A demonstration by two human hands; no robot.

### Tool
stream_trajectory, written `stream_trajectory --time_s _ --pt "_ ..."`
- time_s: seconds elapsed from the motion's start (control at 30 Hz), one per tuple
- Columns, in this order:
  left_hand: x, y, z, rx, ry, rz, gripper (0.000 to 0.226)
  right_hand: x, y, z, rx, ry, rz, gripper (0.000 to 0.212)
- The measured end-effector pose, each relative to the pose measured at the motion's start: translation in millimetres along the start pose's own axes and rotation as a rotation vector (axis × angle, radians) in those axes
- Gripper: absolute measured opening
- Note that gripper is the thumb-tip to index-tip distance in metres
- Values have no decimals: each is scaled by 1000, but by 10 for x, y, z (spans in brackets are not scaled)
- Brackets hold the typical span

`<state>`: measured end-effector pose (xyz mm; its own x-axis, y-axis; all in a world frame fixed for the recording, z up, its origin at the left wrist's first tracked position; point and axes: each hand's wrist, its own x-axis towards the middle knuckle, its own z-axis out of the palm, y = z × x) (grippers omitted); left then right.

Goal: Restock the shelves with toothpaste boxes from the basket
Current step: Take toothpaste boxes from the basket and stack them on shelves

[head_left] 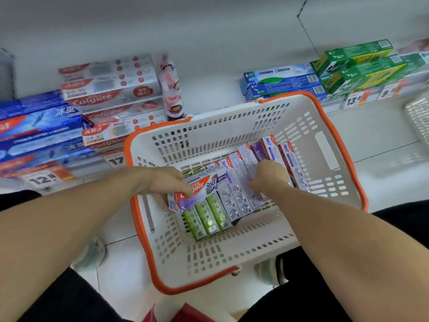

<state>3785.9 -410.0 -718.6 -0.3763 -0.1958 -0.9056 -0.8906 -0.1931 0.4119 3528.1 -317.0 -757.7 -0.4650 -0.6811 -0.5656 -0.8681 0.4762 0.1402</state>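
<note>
A white basket (pixel 329 159) with an orange rim stands on the floor in front of me. Inside lie several toothpaste boxes: green ones (pixel 209 219) at the left, grey and purple ones (pixel 241 182) to the right. My left hand (pixel 162 182) grips a purple-and-red Colgate 360 box (pixel 199 189) and holds it crosswise above the green boxes. My right hand (pixel 267 177) reaches down among the purple boxes with fingers curled on one; the grasp itself is hidden.
The low shelf (pixel 209 98) behind the basket carries blue boxes (pixel 39 131) at left, red-and-white Colgate boxes (pixel 109 89), blue-white boxes (pixel 278 80) and green boxes (pixel 357 63) at right, with price tags along its edge. Another white basket (pixel 417 115) shows at the far right.
</note>
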Motion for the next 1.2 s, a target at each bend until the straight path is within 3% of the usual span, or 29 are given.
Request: stream_trajectory --time_s 0.1,0.2,0.33,0.4,0.43,0.53,0.63,0.73,0.9,1.0,1.13,1.2 --pt "-87 12 -15 -53 31 13 37 -60 55 -267 107 -27 -3 36" --pt "-177 46 -79 -61 54 43 35 -89 120 -580 207 -106 50 41" --pt "-362 186 -208 112 101 103 54 -241 219 -1093 429 -518 63 30" --pt "-521 352 -259 265 159 139 52 -356 283 -1372 528 -610 11 17" --pt "-609 440 -286 343 201 159 49 -393 319 -1500 537 -610 -24 11" --pt "-888 656 -384 495 361 229 49 -484 418 -1898 406 -543 -104 25" --pt "-1251 788 -516 490 449 334 41 -642 546 -2307 309 -468 -203 26" --pt "-1645 848 -649 395 478 441 37 -793 676 -2575 371 -405 -305 35" --pt "-2066 728 -799 177 487 541 53 -951 739 -2687 522 -401 -471 41" --pt "-2166 625 -768 33 462 573 38 -1031 630 -2668 646 -315 -562 45" --pt "-2141 568 -681 -187 349 609 67 -1143 350 -2520 792 -203 -707 37" --pt "-2097 616 -640 -270 291 654 66 -1202 216 -2446 809 -123 -787 36"
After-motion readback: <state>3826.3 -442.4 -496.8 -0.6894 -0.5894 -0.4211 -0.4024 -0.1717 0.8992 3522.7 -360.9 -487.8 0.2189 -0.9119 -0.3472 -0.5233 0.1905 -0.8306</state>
